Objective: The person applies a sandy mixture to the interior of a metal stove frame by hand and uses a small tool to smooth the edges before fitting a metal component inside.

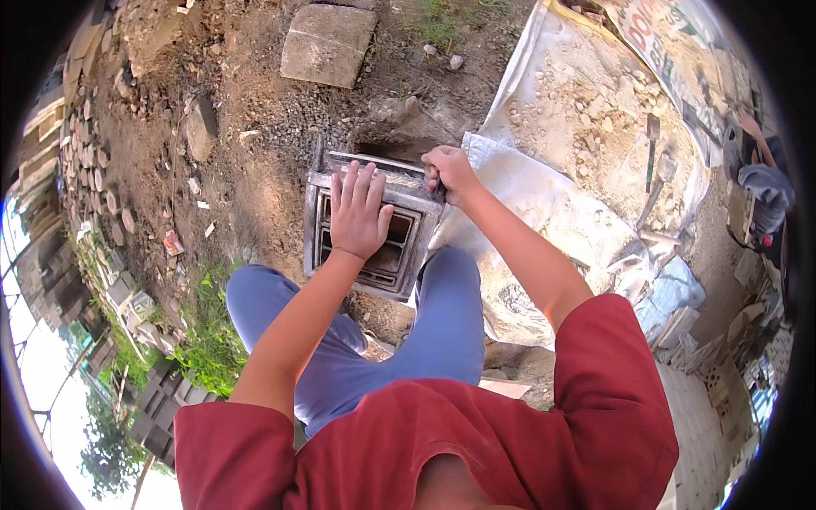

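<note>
A square grey metal mould frame (pixel 324 223) with inner slots lies on the dirt between my knees. My left hand (pixel 358 211) rests flat on top of it, fingers spread and pointing away from me. My right hand (pixel 449 172) is closed around a dark handle at the frame's far right corner; what the handle belongs to is hidden by my fist. Fresh grey mix shows along the frame's far edge (pixel 374 163).
A grey concrete slab (pixel 327 44) lies further off. A white tarp (pixel 544 183) holds a heap of sandy mix and a long-handled tool (pixel 653 174). Stacked blocks (pixel 161 399) stand at lower left. Another person (pixel 765 187) crouches at the right edge.
</note>
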Available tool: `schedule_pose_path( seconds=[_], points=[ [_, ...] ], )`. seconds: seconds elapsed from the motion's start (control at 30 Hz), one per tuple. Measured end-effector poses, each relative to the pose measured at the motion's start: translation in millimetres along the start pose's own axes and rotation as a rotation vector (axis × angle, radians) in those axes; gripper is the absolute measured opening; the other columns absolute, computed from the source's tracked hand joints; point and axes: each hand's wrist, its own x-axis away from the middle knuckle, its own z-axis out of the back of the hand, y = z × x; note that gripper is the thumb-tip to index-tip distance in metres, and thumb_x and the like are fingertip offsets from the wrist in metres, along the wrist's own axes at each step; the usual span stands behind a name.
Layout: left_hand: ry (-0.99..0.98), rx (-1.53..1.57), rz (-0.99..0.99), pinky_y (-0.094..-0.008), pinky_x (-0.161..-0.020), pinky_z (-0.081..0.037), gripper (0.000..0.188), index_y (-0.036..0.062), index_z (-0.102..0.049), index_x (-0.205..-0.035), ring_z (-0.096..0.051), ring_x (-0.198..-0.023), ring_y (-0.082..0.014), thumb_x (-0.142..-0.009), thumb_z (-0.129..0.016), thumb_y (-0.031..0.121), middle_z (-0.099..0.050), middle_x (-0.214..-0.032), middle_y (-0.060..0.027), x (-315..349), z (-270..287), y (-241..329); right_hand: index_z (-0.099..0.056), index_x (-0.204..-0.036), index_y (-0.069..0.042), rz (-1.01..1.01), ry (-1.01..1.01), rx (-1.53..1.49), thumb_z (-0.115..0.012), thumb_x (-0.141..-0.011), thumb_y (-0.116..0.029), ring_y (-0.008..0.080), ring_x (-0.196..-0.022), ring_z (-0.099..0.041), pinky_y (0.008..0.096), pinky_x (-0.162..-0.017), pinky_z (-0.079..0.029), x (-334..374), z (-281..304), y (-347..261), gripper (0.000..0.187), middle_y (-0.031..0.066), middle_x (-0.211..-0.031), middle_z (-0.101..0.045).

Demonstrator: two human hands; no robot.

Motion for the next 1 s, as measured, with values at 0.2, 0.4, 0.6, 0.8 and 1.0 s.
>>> schedule_pose_path(
  seconds=[0.2,0.4,0.6,0.8,1.0],
  points=[
    [-0.008,0.017,0.008,-0.0606,-0.127,-0.013,0.056,0.0088,-0.054,-0.144,-0.034,-0.152,-0.0395,-0.106,-0.038,0.048,-0.050,-0.152,-0.0135,-2.4,0.7,-1.8,-0.055,-0.066,-0.010,-0.002,-0.098,-0.028,-0.068,-0.094,-0.011,0.0144,-0.044,-0.054,0.0321,-0.042,-0.047,-1.7,0.0,-2.6,0.031,0.0029,-0.058,-0.056],
    [0.003,0.075,0.032,-0.0598,-0.127,-0.014,0.052,0.0108,-0.055,-0.141,-0.037,-0.151,-0.0379,-0.106,-0.040,0.046,-0.053,-0.148,-0.0112,-1.9,-2.8,2.5,-0.056,-0.067,-0.009,0.157,0.003,0.261,-0.069,-0.097,-0.022,0.0168,-0.050,-0.061,0.0334,-0.049,-0.049,1.2,6.6,-3.0,0.035,0.0048,-0.061,-0.061],
    [0.013,0.062,0.025,-0.0613,-0.126,-0.018,0.050,0.0122,-0.053,-0.138,-0.036,-0.151,-0.0356,-0.105,-0.042,0.049,-0.052,-0.148,-0.0102,1.4,0.4,-2.9,-0.061,-0.082,0.001,0.182,0.193,1.446,-0.057,-0.101,-0.056,0.0367,-0.073,-0.069,0.0450,-0.070,-0.053,39.9,-4.0,-59.9,0.060,0.0197,-0.072,-0.067],
    [0.009,0.065,0.029,-0.0586,-0.127,-0.017,0.048,0.0110,-0.054,-0.140,-0.037,-0.150,-0.0365,-0.103,-0.045,0.041,-0.053,-0.146,-0.0101,-2.2,0.2,1.1,-0.061,-0.103,0.004,0.075,-0.077,1.368,-0.049,-0.104,-0.058,0.0376,-0.083,-0.069,0.0478,-0.074,-0.054,28.5,15.3,-54.5,0.063,0.0287,-0.096,-0.069],
    [-0.003,0.068,0.039,-0.0600,-0.126,-0.021,0.048,0.0110,-0.055,-0.137,-0.035,-0.151,-0.0348,-0.102,-0.051,0.043,-0.053,-0.146,-0.0105,1.3,3.3,-1.6,-0.055,-0.108,0.000,-0.159,-0.218,1.341,-0.044,-0.106,-0.053,0.0263,-0.076,-0.065,0.0430,-0.066,-0.055,27.5,0.1,-71.6,0.054,0.0151,-0.089,-0.065]
  ],
)
